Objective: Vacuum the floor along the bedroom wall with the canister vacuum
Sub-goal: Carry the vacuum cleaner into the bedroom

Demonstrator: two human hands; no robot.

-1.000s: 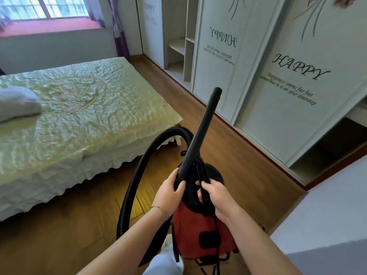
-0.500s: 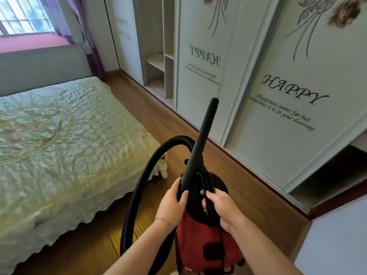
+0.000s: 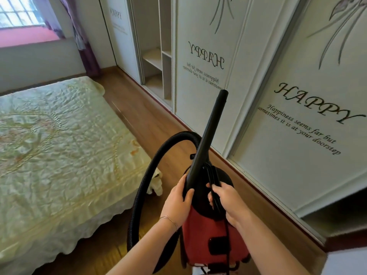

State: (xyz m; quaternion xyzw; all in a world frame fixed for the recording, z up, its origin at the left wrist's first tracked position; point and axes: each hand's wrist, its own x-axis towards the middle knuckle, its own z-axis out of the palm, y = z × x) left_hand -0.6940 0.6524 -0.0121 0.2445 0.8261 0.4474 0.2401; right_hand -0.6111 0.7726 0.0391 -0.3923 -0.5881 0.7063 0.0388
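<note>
Left hand point(image 3: 176, 203) grips wand point(image 3: 208, 132); right hand point(image 3: 228, 201) — canister vacuum point(image 3: 210, 241) handle point(image 3: 214, 179).

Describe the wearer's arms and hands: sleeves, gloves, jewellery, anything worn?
Both arms are bare, with no sleeve in view on the left forearm or the right forearm. There are no gloves on the left hand or the right hand. A thin chain bracelet circles the left wrist. No watch or rings show.
</note>
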